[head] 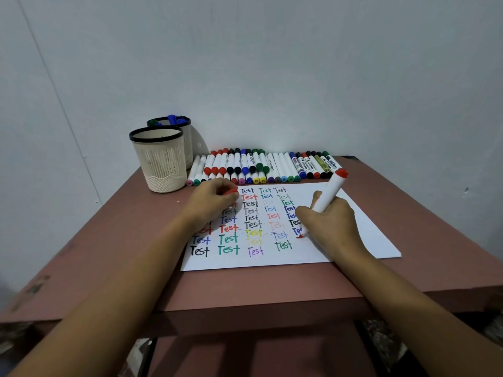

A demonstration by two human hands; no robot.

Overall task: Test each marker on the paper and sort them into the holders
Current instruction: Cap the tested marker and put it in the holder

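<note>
Head view, and the right hand (326,221) is down on the paper (362,227) with its fingers wrapped round the white barrel of a red marker (330,191). The tip is on the sheet at the foot of the right-hand column, and there's a fresh red mark under it. The barrel slants up and away to the right from that tip, with the red tail plug high over the paper's far edge.

Over on the other side, the left hand (211,204) rests on the top-left corner of the sheet, fingers curled, pinching what looks like the red cap (230,192). So cap and tip are well apart, with several columns of coloured "Test" words between them. Recapping, I'd say, means bringing the two hands together, and the nib end already points down towards the left.

Then comes the sorting. Both holders stand at the table's (136,240) back left corner: the near holder (160,161), contents hidden from here, and the far holder (185,126) just behind it, showing blue and green tops. The left hand is plainly nearer to them, while the marker sits in the right. A long row of markers (258,165) waits along the wall.
</note>
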